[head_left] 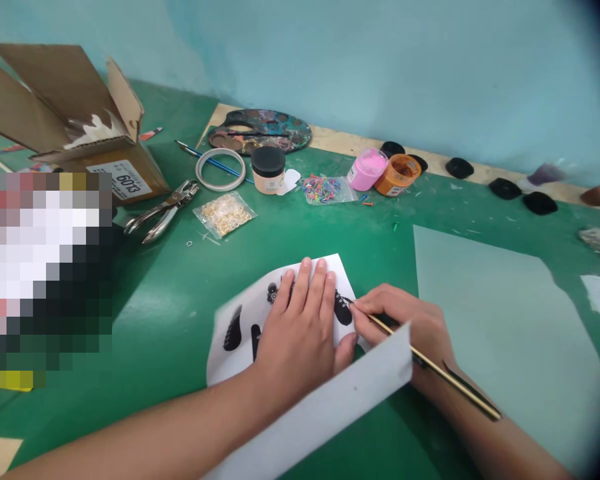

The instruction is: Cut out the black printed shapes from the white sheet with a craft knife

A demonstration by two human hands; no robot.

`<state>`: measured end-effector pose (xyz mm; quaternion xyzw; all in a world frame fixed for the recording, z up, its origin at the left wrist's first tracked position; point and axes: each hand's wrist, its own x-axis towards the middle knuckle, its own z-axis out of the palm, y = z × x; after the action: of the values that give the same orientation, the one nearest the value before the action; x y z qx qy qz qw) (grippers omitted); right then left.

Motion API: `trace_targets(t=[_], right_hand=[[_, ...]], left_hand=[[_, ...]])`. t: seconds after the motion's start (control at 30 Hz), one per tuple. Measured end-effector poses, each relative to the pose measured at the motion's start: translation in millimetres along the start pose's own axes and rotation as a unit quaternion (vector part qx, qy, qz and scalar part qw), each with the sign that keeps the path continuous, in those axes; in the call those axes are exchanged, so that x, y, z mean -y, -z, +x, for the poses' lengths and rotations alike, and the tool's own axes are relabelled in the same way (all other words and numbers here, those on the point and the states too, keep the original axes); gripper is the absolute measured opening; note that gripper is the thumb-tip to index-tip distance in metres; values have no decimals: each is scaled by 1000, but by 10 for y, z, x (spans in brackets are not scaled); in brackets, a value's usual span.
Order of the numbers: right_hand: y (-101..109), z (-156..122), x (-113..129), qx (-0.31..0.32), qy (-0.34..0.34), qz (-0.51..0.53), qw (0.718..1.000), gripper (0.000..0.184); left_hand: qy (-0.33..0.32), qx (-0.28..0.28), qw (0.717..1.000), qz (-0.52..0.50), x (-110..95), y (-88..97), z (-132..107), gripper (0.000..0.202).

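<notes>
My left hand (300, 320) lies flat, fingers stretched out, on a white sheet of paper (240, 320) that bears several black painted shapes. My right hand (405, 320) pinches a thin paintbrush (430, 363) with a gold and black handle. Its tip touches a black shape (343, 310) at the sheet's right side, just beside my left fingers. A second white sheet (330, 413) lies across my forearms near the front.
On the green table stand a paint palette (260, 131), a black-lidded jar (269, 170), pink (367, 169) and orange (399, 175) paint pots, a tape ring (221, 169), a hole punch (163, 210), bags of small rings and beads, an open cardboard box (70, 127), and a large pale sheet (500, 313).
</notes>
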<state>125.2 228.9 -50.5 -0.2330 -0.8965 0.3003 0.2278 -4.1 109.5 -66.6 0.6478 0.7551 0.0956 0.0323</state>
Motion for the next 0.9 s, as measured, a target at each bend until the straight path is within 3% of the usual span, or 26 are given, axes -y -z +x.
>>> trace_targets(t=[0.9], right_hand=[[2,13,51,-7,-10,-5,1000,16]], left_hand=[[11,2,1000,-22,-22,27,-5,73]])
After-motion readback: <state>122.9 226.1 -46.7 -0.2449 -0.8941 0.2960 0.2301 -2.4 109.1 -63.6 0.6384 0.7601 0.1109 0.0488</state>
